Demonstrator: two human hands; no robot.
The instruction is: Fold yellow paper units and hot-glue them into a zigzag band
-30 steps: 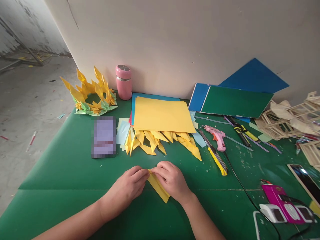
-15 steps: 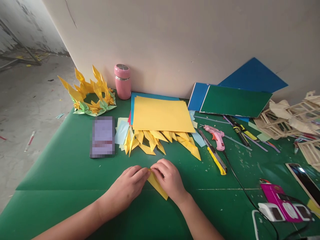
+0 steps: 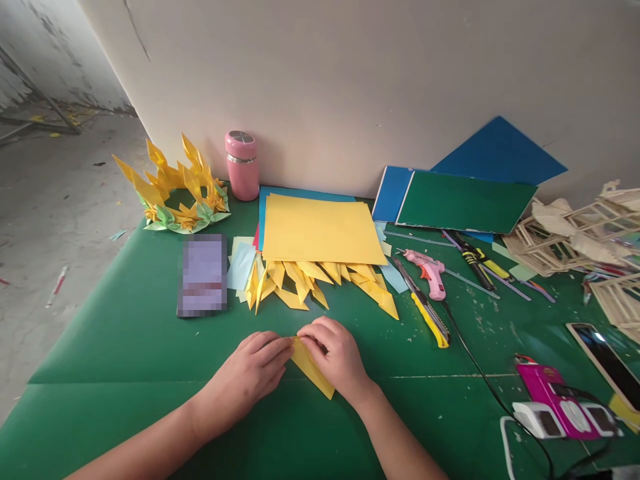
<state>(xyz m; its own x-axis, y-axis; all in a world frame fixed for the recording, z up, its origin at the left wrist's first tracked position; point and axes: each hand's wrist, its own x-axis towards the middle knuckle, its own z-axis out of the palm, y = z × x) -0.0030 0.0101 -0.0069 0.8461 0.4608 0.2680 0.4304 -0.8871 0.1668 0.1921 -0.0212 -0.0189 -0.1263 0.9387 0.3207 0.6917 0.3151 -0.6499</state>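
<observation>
Both my hands rest on a green-covered table (image 3: 125, 347) and work one folded yellow paper piece (image 3: 311, 370). My left hand (image 3: 250, 377) pinches its upper tip with curled fingers. My right hand (image 3: 334, 357) presses down on the same tip and covers part of the strip. Just beyond my hands lies a row of finished pointed yellow paper pieces (image 3: 320, 283) under a stack of yellow sheets (image 3: 320, 230).
A yellow and green paper crown (image 3: 173, 190) and a pink flask (image 3: 243, 165) stand at the back left. A blurred phone (image 3: 203, 275) lies left of centre. A yellow utility knife (image 3: 425, 310), pink glue gun (image 3: 427, 272), power strip (image 3: 560, 420) and wooden models (image 3: 575, 233) fill the right.
The view has shifted slightly. My hands have stayed on the yellow piece, the fingers only adjusting their pinch at its tip.
</observation>
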